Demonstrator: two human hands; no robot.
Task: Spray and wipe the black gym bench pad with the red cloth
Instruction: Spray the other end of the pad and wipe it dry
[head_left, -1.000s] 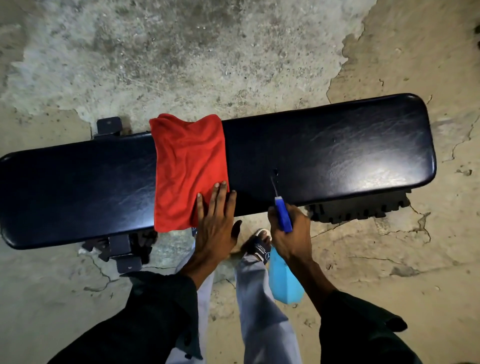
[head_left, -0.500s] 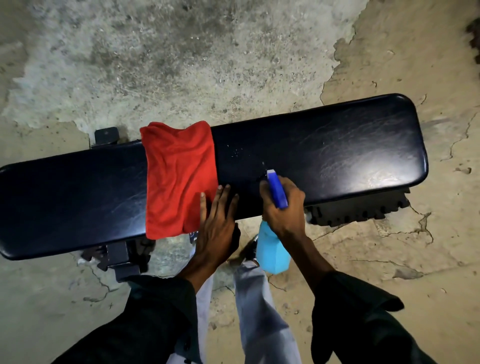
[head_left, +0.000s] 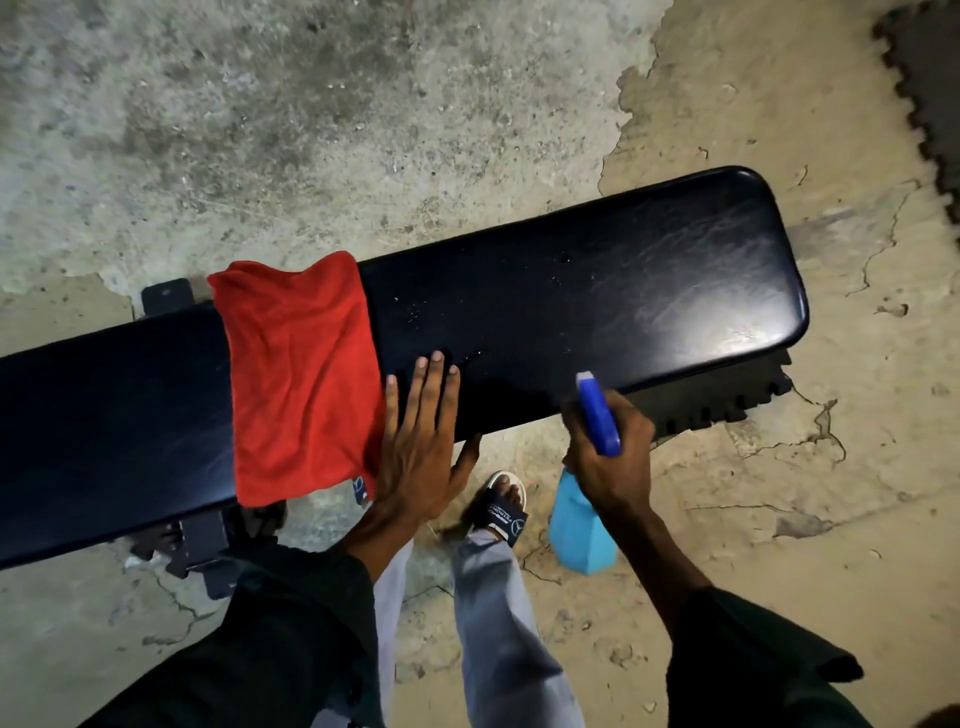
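The long black bench pad (head_left: 597, 306) lies across the view, tilted up to the right. A red cloth (head_left: 298, 374) is draped over it left of the middle. My left hand (head_left: 421, 441) rests flat on the pad's near edge, fingers spread, just right of the cloth and touching its edge. My right hand (head_left: 613, 457) grips a light blue spray bottle (head_left: 579, 525) with a dark blue nozzle (head_left: 597, 410) aimed at the pad's near edge. Small droplets glint on the pad beside the cloth.
Cracked concrete floor lies all around. Black metal bench feet (head_left: 200, 540) stick out under the left part, and a toothed black mat edge (head_left: 711, 400) shows under the right end. My sandalled foot (head_left: 501, 506) stands between my hands. Another dark mat (head_left: 930, 78) sits at the top right.
My right hand moved the spray bottle to the right along the near edge of the pad. My left hand stayed beside the cloth. The view shifted, so the bench looks more tilted.
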